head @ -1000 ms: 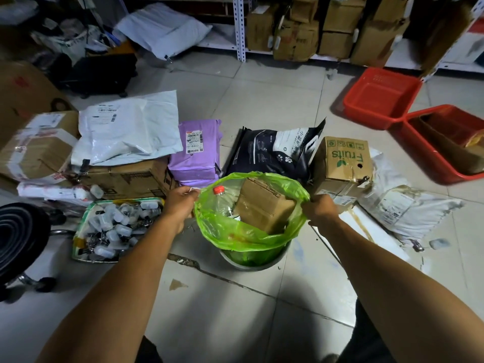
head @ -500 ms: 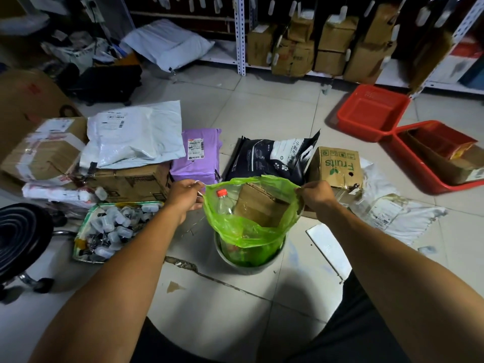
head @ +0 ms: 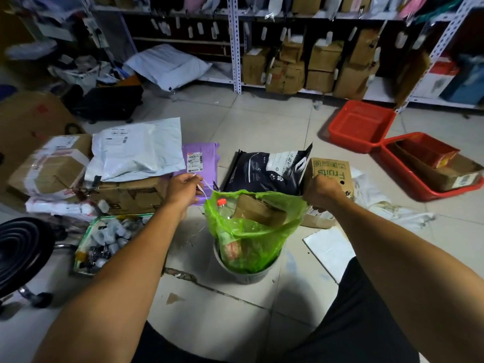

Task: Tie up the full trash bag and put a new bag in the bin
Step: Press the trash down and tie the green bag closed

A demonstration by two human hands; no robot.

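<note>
Green trash bag (head: 251, 231) sits partly lifted out of the grey bin (head: 246, 273) between the two hands, stuffed with a plastic bottle (head: 224, 208) and a cardboard box (head: 258, 209); best to pull both sides evenly and cinch the mouth over the box before knotting. Left hand (head: 183, 188) is fisted on what looks like a white drawstring (head: 205, 186) at the bag's left rim. Right hand (head: 320, 191) is fisted on the right rim.

Head-worn view, angled down, close above tiled floor (head: 256, 121)
</note>
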